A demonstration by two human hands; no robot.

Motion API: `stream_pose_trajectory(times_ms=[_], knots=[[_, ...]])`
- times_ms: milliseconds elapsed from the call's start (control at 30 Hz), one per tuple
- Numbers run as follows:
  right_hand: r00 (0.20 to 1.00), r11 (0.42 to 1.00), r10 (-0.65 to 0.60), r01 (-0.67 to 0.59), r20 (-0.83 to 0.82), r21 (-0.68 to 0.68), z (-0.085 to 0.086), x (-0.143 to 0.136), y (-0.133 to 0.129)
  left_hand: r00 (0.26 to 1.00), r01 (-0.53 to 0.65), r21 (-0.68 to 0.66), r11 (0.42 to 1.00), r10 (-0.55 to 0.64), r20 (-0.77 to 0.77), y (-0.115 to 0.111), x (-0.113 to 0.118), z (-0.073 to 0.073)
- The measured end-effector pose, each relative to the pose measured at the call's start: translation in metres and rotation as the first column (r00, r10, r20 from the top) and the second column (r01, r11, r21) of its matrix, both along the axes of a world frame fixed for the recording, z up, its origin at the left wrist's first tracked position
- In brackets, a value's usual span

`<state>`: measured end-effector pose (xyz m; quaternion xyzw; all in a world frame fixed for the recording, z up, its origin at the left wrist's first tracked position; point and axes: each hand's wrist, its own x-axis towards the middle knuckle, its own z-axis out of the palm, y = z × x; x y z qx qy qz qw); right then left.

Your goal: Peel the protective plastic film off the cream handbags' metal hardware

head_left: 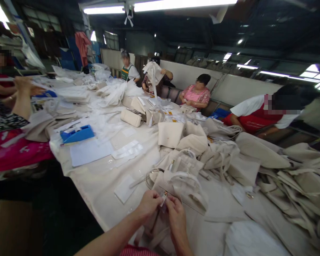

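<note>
- Left hand [149, 204]: the fingers are closed in a pinch on a small pale tab [163, 200].
- Right hand [178, 215]: its fingers meet the other side of that tab, thumb and forefinger together.
- The tab sits just below a gold-coloured fitting [165, 193] on a beige bag [160, 183], which lies on the worktop [101, 193] right in front of the person.
- A white card [124, 189] lies left of the bag, near it.
- More beige bags [170, 134] are heaped beyond and to the right.
- Farther left, a blue tape dispenser [78, 134] stands by a white sheet [90, 153].
- Around the far side, co-workers sit or lean, one in a pink top [193, 95], another in a red apron [258, 119].
</note>
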<state>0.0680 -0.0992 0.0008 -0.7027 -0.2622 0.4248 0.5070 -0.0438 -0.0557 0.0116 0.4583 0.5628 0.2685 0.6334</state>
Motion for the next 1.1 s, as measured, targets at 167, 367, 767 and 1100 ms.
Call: stream_pose_trajectory(times_ms=[167, 367, 767, 1100], knots=[[0.998, 1.0, 0.011, -0.01, -0.07, 0.008, 0.006, 0.002, -0.002, 0.997, -0.065, -0.047, 0.997, 0.067, 0.03, -0.004, 0.003, -0.001], [0.963, 1.0, -0.004, 0.002, -0.271, -0.005, 0.008, 0.001, -0.012, 0.987, -0.133, -0.059, 0.989, 0.138, 0.084, -0.008, 0.006, -0.002], [0.84, 0.99, -0.139, 0.121, -0.524, -0.069, -0.001, -0.009, -0.012, 0.956, -0.236, -0.041, 0.971, 0.239, 0.172, -0.015, 0.008, -0.006], [0.915, 0.986, -0.112, 0.054, -0.388, -0.157, -0.014, -0.013, -0.003, 0.906, -0.328, -0.155, 0.932, 0.357, 0.229, -0.021, 0.007, -0.011]])
